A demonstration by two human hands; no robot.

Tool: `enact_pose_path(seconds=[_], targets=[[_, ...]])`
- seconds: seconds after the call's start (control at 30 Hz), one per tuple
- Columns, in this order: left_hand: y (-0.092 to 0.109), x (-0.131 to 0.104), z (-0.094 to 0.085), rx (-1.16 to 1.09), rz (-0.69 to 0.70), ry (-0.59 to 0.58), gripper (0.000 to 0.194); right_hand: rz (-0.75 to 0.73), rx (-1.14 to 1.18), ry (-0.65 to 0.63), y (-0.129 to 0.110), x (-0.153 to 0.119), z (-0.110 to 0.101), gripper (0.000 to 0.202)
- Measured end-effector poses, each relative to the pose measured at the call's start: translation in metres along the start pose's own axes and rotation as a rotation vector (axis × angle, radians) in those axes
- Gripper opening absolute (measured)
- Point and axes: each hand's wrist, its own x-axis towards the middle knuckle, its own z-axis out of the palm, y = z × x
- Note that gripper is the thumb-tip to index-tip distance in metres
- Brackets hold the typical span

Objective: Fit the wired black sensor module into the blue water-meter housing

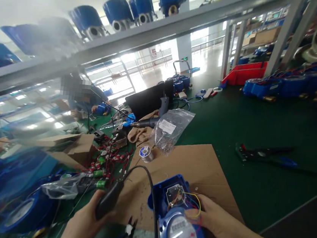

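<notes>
My left hand (87, 218) is closed around the black handle of a soldering iron (110, 199). Its cable arcs up and down in front of the meter; the tip end is hard to make out. In my right hand (210, 216) is a blue water meter (182, 236), gripped at its side with the thumb near the wires. The meter's blue housing (157, 189) stands open behind the dial, with thin coloured wires (180, 200) showing inside. Between the hands, cutters (131, 230) lie near the front edge of a cardboard sheet (199, 162). A solder reel (145, 154) stands on the cardboard.
A clear plastic bag (171, 128) and a heat gun (149, 121) lie behind the cardboard. Crimping pliers (266, 154) rest on the green table at right. Red-wired parts (107, 164) and an open box (77, 150) sit left. A shelf (157, 25) crosses overhead. Another person (92, 92) sits opposite.
</notes>
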Motion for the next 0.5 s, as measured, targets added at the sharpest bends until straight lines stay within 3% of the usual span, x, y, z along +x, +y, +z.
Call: enact_pose_path(seconds=[0.17,0.27,0.33,0.4,0.47,0.5], targets=[[-0.025,0.004,0.035,0.059,-0.041,0.094,0.058,-0.089,0.049,0.044,0.004,-0.010,-0.007,0.050],[-0.027,0.004,0.041,0.051,0.070,0.323,0.062,-0.197,0.001,0.199,0.000,-0.027,-0.004,0.059],[-0.009,-0.008,0.040,0.010,0.234,0.576,0.056,-0.308,-0.068,0.355,-0.005,-0.037,0.005,0.070],[0.027,-0.031,0.036,-0.113,0.493,0.741,0.039,-0.421,-0.163,0.427,-0.008,-0.044,0.019,0.073],[0.074,-0.059,0.031,-0.223,0.847,0.704,0.036,-0.496,-0.238,0.435,-0.008,-0.048,0.035,0.067],[0.097,-0.070,0.029,-0.286,0.928,0.720,0.037,-0.509,-0.261,0.436,-0.007,-0.049,0.043,0.064]])
